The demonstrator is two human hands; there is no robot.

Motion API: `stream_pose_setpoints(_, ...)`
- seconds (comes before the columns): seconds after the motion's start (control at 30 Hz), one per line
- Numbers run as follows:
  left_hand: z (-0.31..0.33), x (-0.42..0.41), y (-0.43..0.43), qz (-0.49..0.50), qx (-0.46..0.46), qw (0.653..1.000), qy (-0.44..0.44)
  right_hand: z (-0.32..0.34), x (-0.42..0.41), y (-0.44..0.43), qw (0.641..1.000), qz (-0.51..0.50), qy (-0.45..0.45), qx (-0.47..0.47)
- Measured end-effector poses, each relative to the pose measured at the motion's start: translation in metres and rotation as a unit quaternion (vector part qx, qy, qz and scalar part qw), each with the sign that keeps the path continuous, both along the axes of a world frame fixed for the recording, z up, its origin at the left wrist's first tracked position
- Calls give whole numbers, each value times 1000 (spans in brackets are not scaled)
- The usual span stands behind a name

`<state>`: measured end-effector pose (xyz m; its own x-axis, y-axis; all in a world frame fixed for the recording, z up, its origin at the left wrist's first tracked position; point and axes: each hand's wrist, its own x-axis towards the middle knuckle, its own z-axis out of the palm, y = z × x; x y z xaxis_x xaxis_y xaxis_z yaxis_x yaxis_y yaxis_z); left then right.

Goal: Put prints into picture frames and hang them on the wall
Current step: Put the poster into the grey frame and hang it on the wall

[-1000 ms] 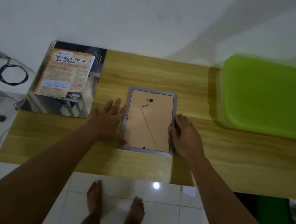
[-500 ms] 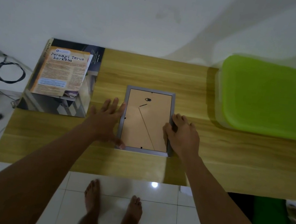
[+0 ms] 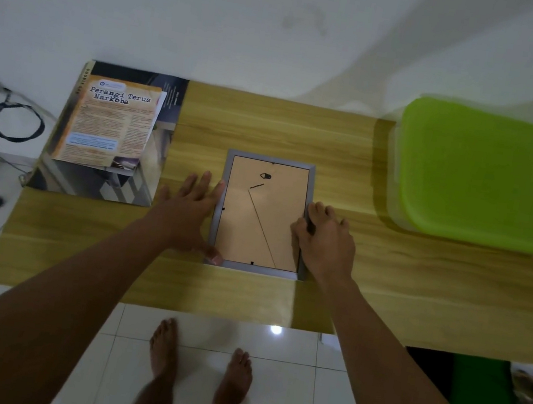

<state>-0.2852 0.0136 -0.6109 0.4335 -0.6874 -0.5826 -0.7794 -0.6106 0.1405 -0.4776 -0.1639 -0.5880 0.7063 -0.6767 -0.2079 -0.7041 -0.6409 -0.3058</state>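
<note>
A grey picture frame (image 3: 270, 160) lies face down in the middle of the wooden table (image 3: 286, 128), its brown backing board with a small hanger and a stand leg facing up. My left hand (image 3: 187, 214) lies flat with straight fingers against the frame's left edge, thumb at its near left corner. My right hand (image 3: 327, 237) sits on the frame's right edge with fingers curled over the rim onto the backing board. A print titled "Perangi Terus Narkoba" (image 3: 112, 123) rests on a dark sheet (image 3: 143, 183) at the table's far left.
A lime-green plastic bin lid (image 3: 490, 176) covers the table's far right. On the white floor to the left lie a black cable (image 3: 15, 123) with a charger and small items. My bare feet (image 3: 200, 358) stand on tiles in front of the table. A white wall rises behind.
My right hand's fingers have curled further over the frame's right edge onto the backing board. The left hand has stayed flat at the left edge.
</note>
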Motion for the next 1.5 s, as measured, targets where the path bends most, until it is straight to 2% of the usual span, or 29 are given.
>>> stream_pose_setpoints(0.27, 2, -1, -1, -1, 3, 1000, -3, 1, 1, 1, 1000, -10, -2, -1)
stream_pose_setpoints(0.4, 2, 0, 0, -9, 5, 1000, -13, -6, -5, -6, 998, -11, -32, 45)
stream_pose_setpoints(0.47, 3, 0, -1, -15, 9, 1000, -16, -11, -9, -7, 998, 23, -22, 52)
stream_pose_setpoints(0.63, 10, 4, -5, -29, 31, 999, -4, -26, -9, 19, 981, 196, -3, -14)
stream_pose_setpoints(0.8, 9, 8, -4, -45, 35, 998, -20, -34, -11, 25, 975, 222, 3, 10)
stream_pose_setpoints(1.07, 4, 10, 1, -42, 23, 999, -7, -40, -23, 29, 946, 311, -83, 43)
stream_pose_setpoints(1.5, 4, 10, 3, -42, 11, 999, 1, -47, -25, 39, 948, 272, -141, 83)
